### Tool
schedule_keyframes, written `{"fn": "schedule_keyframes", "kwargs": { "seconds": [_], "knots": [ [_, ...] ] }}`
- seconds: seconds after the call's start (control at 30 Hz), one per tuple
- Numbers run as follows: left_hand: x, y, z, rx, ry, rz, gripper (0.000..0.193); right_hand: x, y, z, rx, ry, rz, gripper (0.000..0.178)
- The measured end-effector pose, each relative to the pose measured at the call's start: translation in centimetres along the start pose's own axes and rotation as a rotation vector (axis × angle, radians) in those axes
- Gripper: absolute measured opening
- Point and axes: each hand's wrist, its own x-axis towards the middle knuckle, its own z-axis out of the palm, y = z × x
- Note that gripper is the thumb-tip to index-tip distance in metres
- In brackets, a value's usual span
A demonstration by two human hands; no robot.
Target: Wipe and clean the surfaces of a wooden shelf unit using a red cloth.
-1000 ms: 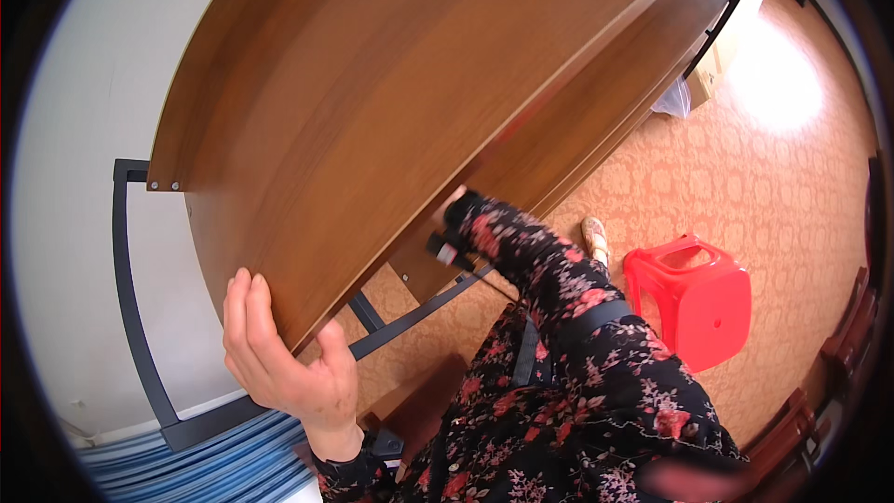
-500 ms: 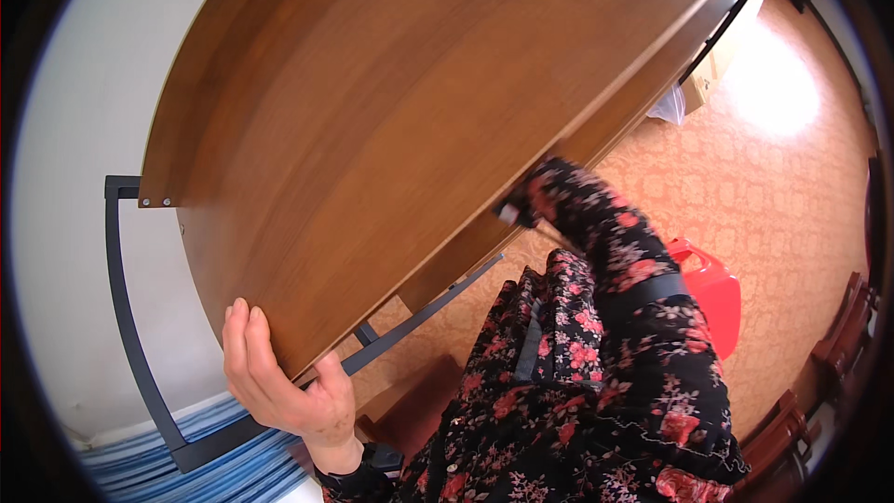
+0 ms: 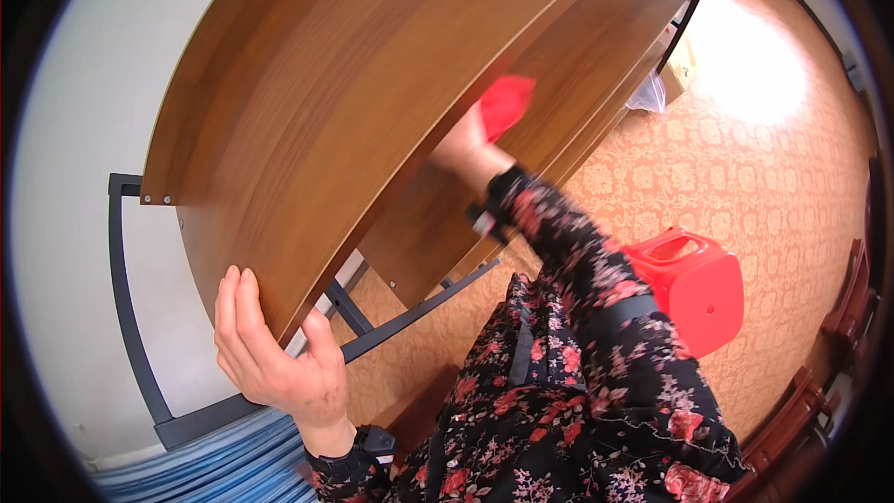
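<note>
My left hand (image 3: 277,349) grips the near corner of the upper wooden shelf (image 3: 307,140), fingers on its top face and thumb at the front edge. In the gap beneath that board, my right hand (image 3: 466,151) holds a red cloth (image 3: 507,106) over the lower wooden shelf (image 3: 559,84). This hand is smeared by motion and its fingers are partly hidden by the upper board's edge. Both boards are brown with wood grain and sit in a dark metal frame (image 3: 128,317).
A red plastic stool (image 3: 703,303) stands on the orange patterned floor to my right. Blue striped fabric (image 3: 214,461) lies at the lower left, beside a white wall (image 3: 84,177). At the far right are a clear plastic bag (image 3: 647,93) and cardboard boxes (image 3: 684,61).
My right hand has moved up and forward from the shelves' front edge, and the red cloth has come into sight. The lower shelf and stool show more. My left hand keeps its grip.
</note>
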Motion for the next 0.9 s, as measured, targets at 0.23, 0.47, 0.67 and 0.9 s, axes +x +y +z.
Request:
{"fn": "schedule_keyframes", "kwargs": {
  "seconds": [0.23, 0.47, 0.67, 0.9],
  "knots": [
    [0.9, 0.2, 1.2, 0.009, 0.005, 0.033, 0.044, -10.7, -6.9, -2.5, 0.272, -0.149, -0.625, 0.031],
    [0.8, -0.3, 2.4, 0.000, 0.034, 0.059, 0.048, -8.7, 8.0, -4.3, 0.010, 0.126, -0.147, 0.032],
    [1.7, 1.1, 2.2, 0.014, 0.049, 0.071, 0.047, -2.8, 7.8, -3.7, -0.145, -0.013, 0.422, 0.043],
    [0.7, 0.1, 2.7, -0.002, 0.046, 0.038, 0.045, -9.9, -8.5, -1.2, 0.105, -0.134, -0.316, 0.035]
  ]
}}
